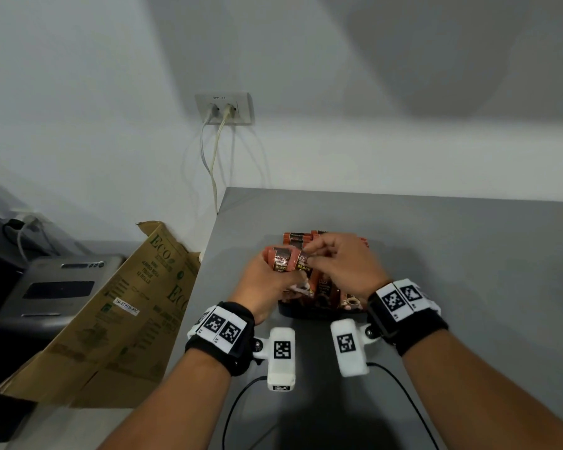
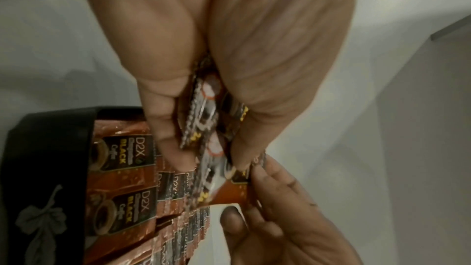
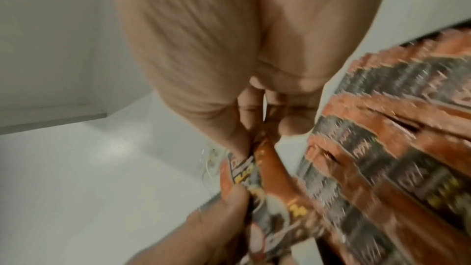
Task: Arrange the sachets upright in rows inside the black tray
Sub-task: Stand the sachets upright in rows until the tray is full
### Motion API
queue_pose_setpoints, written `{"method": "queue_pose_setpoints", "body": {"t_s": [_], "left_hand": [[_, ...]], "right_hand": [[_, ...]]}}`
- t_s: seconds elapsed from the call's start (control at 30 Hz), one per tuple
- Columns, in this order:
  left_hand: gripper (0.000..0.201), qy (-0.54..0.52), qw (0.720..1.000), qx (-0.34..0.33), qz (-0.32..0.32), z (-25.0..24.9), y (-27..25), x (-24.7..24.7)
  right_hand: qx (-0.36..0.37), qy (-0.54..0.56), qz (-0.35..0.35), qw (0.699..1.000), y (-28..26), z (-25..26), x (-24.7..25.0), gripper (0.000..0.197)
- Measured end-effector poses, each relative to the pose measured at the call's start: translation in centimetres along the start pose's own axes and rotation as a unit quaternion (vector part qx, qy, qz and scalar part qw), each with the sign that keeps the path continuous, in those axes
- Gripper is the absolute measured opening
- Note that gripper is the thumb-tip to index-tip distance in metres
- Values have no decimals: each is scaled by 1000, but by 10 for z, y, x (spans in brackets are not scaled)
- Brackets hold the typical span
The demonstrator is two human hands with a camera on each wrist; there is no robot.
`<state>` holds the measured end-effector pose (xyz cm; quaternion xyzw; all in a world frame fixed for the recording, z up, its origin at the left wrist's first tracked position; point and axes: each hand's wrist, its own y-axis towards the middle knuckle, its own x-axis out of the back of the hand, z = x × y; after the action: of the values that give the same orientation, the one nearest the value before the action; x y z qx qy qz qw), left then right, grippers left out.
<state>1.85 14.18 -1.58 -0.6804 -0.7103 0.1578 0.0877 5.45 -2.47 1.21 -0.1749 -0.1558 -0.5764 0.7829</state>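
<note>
My left hand [image 1: 275, 280] grips a small bundle of orange-and-black coffee sachets [image 1: 283, 261] just above the left end of the black tray [image 1: 309, 315]. The same bundle [image 2: 203, 120] shows between thumb and fingers in the left wrist view. My right hand [image 1: 335, 259] pinches the top edge of one sachet [image 3: 265, 154] from that bundle. Several sachets [image 1: 325, 292] stand upright in rows inside the tray [image 2: 51, 168], seen also as packed sachet rows [image 3: 382, 148] in the blurred right wrist view. My hands hide much of the tray.
The tray sits on a grey table [image 1: 452, 254] near its left edge. A folded brown cardboard box [image 1: 117, 319] leans beside the table on the left, next to a grey machine [image 1: 56, 290]. A wall socket [image 1: 223, 108] with cables is behind.
</note>
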Motion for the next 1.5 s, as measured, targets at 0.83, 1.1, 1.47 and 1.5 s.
{"method": "queue_pose_setpoints", "body": {"t_s": [0.83,1.1,1.47,1.5], "left_hand": [[28,-15,995,75,-58,7,-6,8],[28,-8,998,57,-2,7,-9,1],[22,-27,996,59,-65,2,2,-4],[23,-33,995,64,-67,2,2,-1]], "right_hand": [[-34,-299,8,954,-3,-68,-22,31],[-18,-196,-78,977,-10,-57,-9,18],[-49,-100,-95,989,-10,-34,30,17],[-65,-134,-76,986,-10,-40,30,19]]}}
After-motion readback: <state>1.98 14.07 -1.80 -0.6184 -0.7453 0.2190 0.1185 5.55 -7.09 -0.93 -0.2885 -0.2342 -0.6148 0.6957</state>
